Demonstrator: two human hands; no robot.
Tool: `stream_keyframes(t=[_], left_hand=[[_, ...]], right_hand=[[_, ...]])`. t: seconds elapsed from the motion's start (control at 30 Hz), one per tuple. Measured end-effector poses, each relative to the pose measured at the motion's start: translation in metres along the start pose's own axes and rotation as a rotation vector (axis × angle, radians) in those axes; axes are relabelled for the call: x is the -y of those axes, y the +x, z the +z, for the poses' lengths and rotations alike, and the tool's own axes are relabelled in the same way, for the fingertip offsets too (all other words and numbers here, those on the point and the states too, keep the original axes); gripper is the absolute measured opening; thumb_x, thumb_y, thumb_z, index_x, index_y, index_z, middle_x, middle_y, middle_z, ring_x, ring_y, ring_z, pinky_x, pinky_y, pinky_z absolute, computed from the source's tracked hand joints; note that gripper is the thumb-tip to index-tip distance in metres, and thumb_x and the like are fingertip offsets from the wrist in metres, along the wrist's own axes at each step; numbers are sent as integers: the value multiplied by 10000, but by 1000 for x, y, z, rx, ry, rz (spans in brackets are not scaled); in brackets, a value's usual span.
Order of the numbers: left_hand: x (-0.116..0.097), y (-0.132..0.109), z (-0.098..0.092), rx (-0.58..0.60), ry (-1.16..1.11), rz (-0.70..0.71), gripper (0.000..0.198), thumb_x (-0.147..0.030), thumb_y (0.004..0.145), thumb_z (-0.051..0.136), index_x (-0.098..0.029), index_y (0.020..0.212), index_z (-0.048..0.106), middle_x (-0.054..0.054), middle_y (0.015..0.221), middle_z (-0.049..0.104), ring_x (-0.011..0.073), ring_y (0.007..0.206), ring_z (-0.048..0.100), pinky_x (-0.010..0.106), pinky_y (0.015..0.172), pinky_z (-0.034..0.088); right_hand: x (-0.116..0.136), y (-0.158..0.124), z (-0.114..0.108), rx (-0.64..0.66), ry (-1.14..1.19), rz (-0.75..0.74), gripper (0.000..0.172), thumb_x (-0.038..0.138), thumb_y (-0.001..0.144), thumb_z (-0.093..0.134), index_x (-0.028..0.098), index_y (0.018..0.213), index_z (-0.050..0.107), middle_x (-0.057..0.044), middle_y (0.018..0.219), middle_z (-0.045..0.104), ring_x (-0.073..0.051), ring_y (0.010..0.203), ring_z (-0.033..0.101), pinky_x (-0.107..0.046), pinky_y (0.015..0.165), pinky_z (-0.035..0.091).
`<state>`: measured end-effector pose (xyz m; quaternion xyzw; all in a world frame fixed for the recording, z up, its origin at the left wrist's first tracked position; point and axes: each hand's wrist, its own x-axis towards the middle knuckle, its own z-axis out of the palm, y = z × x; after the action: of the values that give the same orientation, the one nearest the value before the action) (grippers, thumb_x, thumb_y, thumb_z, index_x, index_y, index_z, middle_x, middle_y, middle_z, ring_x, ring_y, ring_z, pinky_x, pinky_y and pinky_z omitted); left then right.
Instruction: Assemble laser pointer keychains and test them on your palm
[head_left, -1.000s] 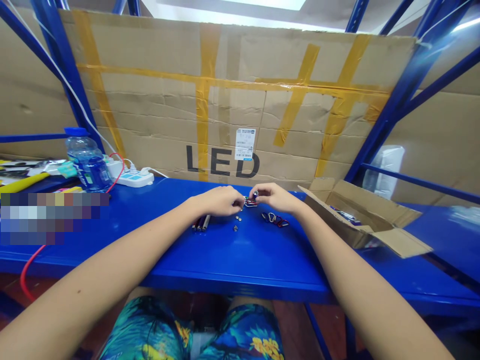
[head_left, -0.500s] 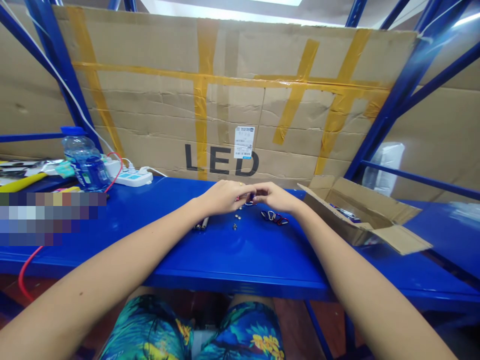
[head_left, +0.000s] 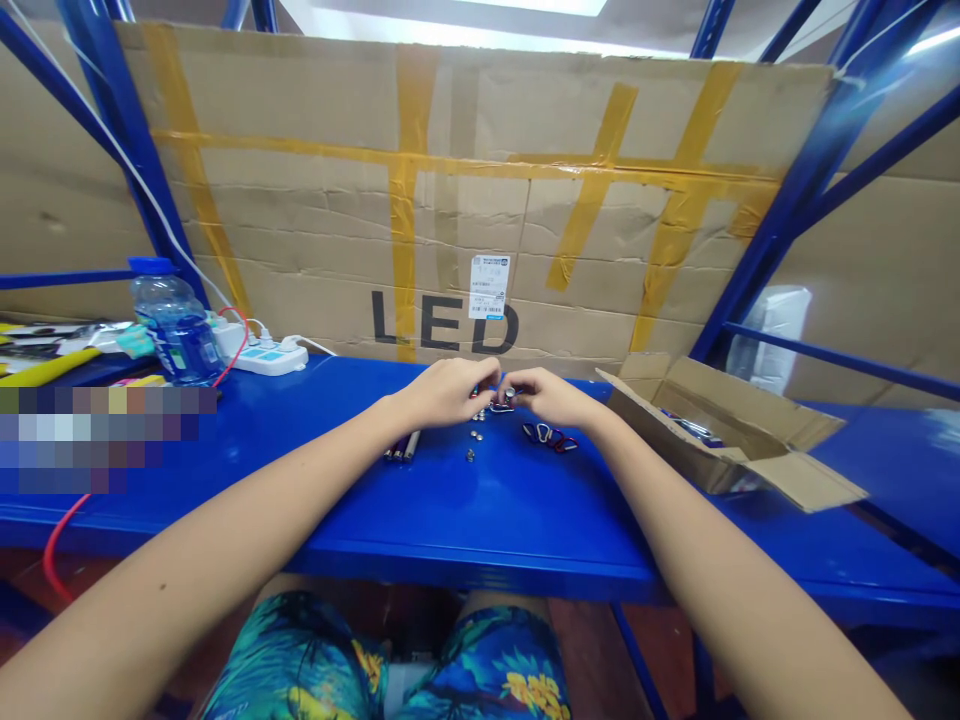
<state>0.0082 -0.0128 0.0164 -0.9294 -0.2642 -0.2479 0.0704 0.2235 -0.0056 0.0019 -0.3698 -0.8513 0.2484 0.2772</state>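
Observation:
My left hand (head_left: 442,392) and my right hand (head_left: 551,394) meet over the blue shelf top (head_left: 480,500), fingers pinched together on a small metal keychain piece (head_left: 504,400) held between them. Just below the hands lie two small round silver parts (head_left: 472,445). A few dark pen-like tubes (head_left: 403,447) rest under my left wrist. A little heap of red and silver carabiner clips (head_left: 549,436) lies beside my right wrist.
An open cardboard box (head_left: 735,430) with parts inside sits at the right. A water bottle (head_left: 174,325) and a white power strip (head_left: 264,354) with a red cable stand at the left. A taped cardboard sheet marked LED (head_left: 450,200) closes off the back.
My hands have stayed together at the same spot. The fingers have shifted slightly around the small piece, and a silver end shows between them again.

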Motion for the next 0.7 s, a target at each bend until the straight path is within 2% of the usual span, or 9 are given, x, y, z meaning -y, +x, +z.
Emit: stream_keyframes(t=[0.1, 0.23, 0.33, 0.53, 0.7], left_hand=[[4, -1, -3, 154, 23, 4, 147, -205, 828, 516, -186, 894, 646, 41, 790, 683, 161, 697, 597, 266, 594, 363], [8, -3, -3, 338, 3, 7, 186, -200, 797, 543, -217, 890, 703, 44, 834, 699, 166, 712, 602, 267, 608, 374], [9, -5, 0, 403, 17, -3, 210, -220, 796, 570, -241, 937, 724, 44, 838, 706, 174, 723, 602, 266, 618, 378], [12, -4, 6, 468, -37, 4, 195, -207, 804, 585, -244, 920, 737, 32, 878, 725, 166, 748, 613, 257, 633, 379], [6, -2, 3, 540, -93, -84, 146, -182, 768, 590, -201, 865, 698, 23, 788, 687, 152, 670, 577, 244, 570, 360]], right_hand=[[-3, 0, -2, -1, -40, 4, 158, 105, 740, 524, 177, 802, 651, -36, 830, 675, -189, 820, 596, -346, 791, 459], [2, -1, -4, -36, 85, 18, 131, 145, 757, 570, 175, 860, 645, -47, 851, 683, -178, 798, 601, -344, 780, 476], [6, -1, -5, -33, 142, 50, 106, 165, 760, 589, 172, 854, 638, -40, 825, 672, -161, 766, 592, -333, 777, 477], [8, -3, -2, 55, 104, 93, 107, 172, 760, 577, 164, 845, 642, -49, 833, 673, -166, 764, 598, -321, 735, 475], [7, -3, 1, 127, 90, 111, 139, 177, 750, 582, 169, 876, 640, -37, 825, 676, -166, 747, 609, -311, 718, 481]])
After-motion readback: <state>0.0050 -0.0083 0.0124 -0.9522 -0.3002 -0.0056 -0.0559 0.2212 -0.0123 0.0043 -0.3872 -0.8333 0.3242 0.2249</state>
